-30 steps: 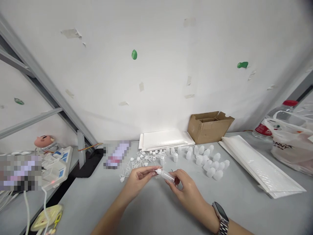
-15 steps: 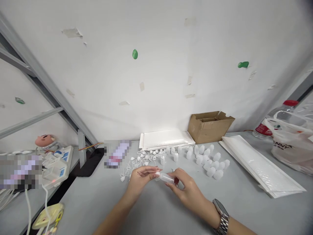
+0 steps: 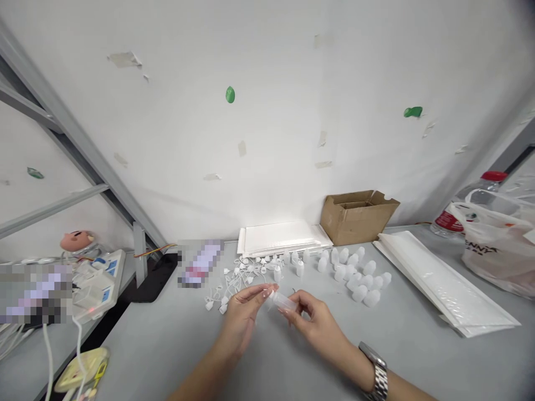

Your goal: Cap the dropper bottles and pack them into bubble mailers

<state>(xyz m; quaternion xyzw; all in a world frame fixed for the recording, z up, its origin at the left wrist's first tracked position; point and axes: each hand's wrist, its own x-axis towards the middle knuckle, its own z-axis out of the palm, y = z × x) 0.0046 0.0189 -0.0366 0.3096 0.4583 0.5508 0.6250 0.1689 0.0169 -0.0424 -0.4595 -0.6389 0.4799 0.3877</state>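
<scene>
Above the grey desk, my right hand (image 3: pixel 311 314) grips the body of a small translucent plastic bottle (image 3: pixel 285 302), which lies tilted between my hands. My left hand (image 3: pixel 246 306) pinches a white cap (image 3: pixel 272 293) at the bottle's neck end; whether the cap is seated on the neck, I cannot tell. Behind my left hand lie several white caps with cords (image 3: pixel 244 274). A few small bottles (image 3: pixel 277 273) stand upright beyond my hands. Several more translucent bottles (image 3: pixel 359 278) are grouped to the right.
White padded envelopes (image 3: pixel 284 236) lie against the wall, beside an open cardboard box (image 3: pixel 359 217). More envelopes (image 3: pixel 447 284) rest at the right, near a plastic bag (image 3: pixel 497 250) and a large red-capped bottle (image 3: pixel 451 217). At left are a power strip (image 3: pixel 111 281) and cables.
My left hand has rolled, with its fingers now bunched over the cap. The bottle tilts a little more, and my right hand has shifted slightly left along with it.
</scene>
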